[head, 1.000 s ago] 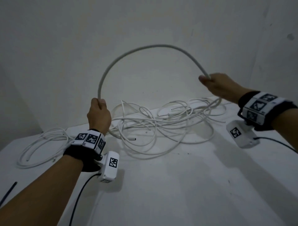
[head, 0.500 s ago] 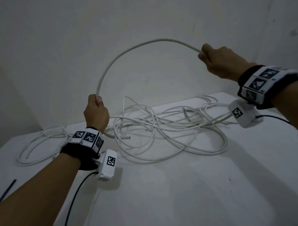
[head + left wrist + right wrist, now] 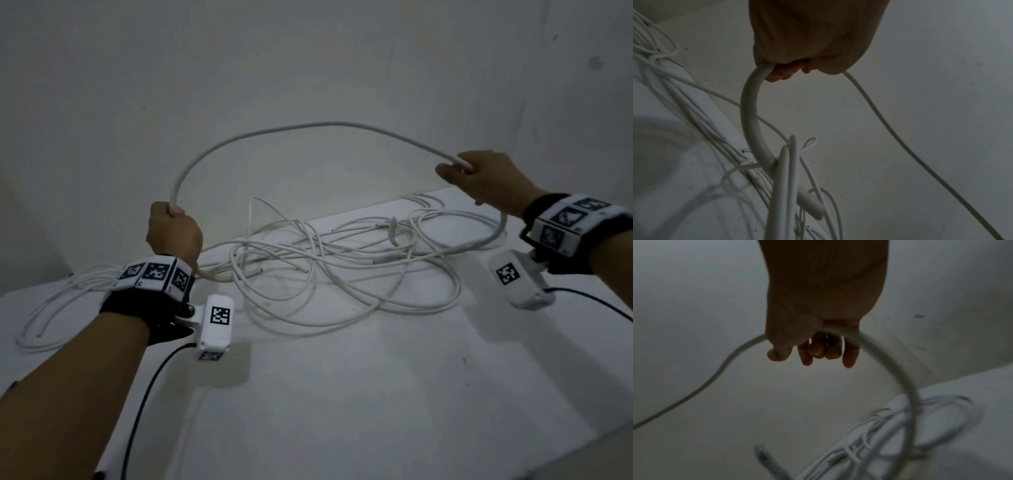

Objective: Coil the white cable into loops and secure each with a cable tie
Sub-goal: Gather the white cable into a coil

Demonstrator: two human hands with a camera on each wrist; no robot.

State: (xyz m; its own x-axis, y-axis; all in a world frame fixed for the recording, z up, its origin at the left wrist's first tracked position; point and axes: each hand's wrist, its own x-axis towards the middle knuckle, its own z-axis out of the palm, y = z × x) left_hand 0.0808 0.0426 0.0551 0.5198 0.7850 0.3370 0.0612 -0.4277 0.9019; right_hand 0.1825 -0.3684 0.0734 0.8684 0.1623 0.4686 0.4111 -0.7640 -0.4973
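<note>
Arching between both fists, the white cable [image 3: 308, 127] passes through curled fingers of the left hand [image 3: 174, 233] and right hand [image 3: 486, 178], above the tangle [image 3: 342, 274] on the counter [image 3: 376, 394].

thick round cable [image 3: 308, 128]: white
table top [image 3: 342, 394]: white
wrist bands [image 3: 154, 275]: black-and-white square markers

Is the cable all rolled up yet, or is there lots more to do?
Lots more. One bundle on the table's left side already looks coiled; I can't see a tie on it. Right now the left hand and right hand grip the thick white cable, arched between them as one loop. The tangled pile behind is still loose, and no cable ties show.
</note>
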